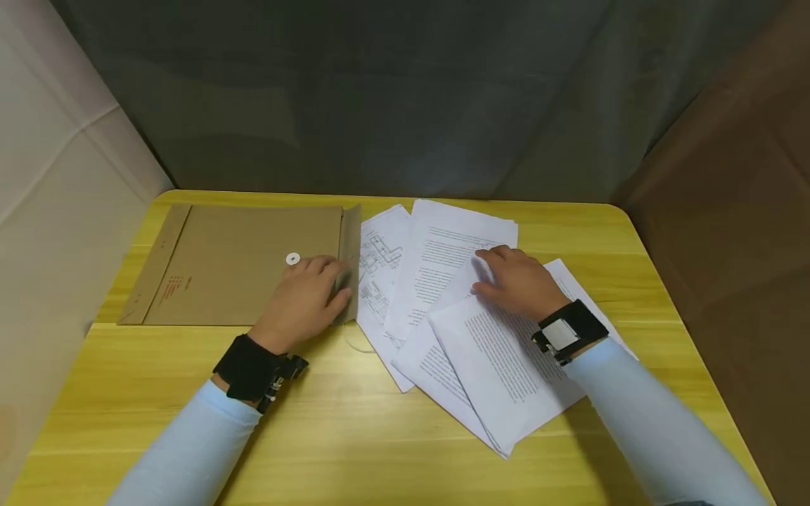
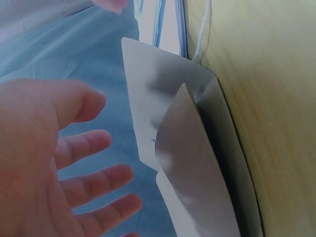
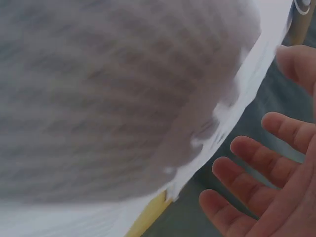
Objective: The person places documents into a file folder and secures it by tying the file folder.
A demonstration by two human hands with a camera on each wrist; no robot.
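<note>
Papers [image 1: 481, 330] lie fanned across the middle of our yellow table [image 1: 354, 429], just right of a brown envelope [image 1: 240, 263]. Our left hand [image 1: 306, 299] rests flat on the envelope's right end by its flap, fingers relaxed. Our right hand [image 1: 515, 281] presses the papers with straight fingers, gripping nothing.

Printed text on the sheets [image 1: 500, 351] is unreadable.

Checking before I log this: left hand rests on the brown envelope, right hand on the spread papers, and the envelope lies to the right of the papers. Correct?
Not quite. In the head view the envelope lies to the left of the papers, not the right. The left hand does rest on the envelope, and the right hand on the papers.
</note>
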